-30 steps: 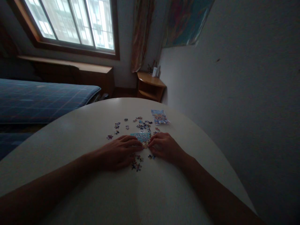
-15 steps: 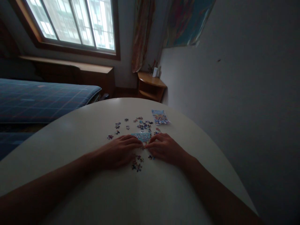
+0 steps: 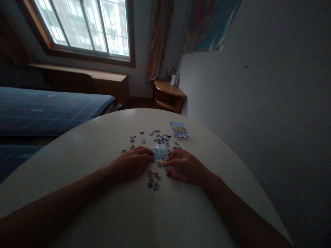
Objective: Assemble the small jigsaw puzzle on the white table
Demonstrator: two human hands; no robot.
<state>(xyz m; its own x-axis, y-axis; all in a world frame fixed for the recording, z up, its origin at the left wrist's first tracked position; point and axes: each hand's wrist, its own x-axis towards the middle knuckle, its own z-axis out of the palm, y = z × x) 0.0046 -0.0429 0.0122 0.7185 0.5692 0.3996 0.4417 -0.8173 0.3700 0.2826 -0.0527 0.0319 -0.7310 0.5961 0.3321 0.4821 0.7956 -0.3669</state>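
Observation:
A partly joined jigsaw puzzle (image 3: pixel 160 153), light blue along its far side, lies flat between my two hands. At its left edge, my left hand (image 3: pixel 134 160) rests low on the table with the fingers together, closed against the border. My right hand (image 3: pixel 183 165) is at the right edge with bent fingers, its index fingertip on a jigsaw piece (image 3: pixel 159 165) at the near side of the puzzle. Its thumb is partly hidden, close to a dark loose piece (image 3: pixel 168 175). Nearer to me lies a small group of loose pieces (image 3: pixel 154 182).
More loose pieces (image 3: pixel 162 140) are scattered beyond the puzzle, and several (image 3: pixel 132 138) lie to the left. A printed packet (image 3: pixel 179 130) sits at the far right of the round white table (image 3: pixel 103 213). A wall (image 3: pixel 274 103) stands to the right, a bed (image 3: pixel 51 110) to the left.
My left hand has drawn back slightly leftward from the near side of the puzzle, showing more of it. The right index finger stays at the near edge. The view has shifted a little.

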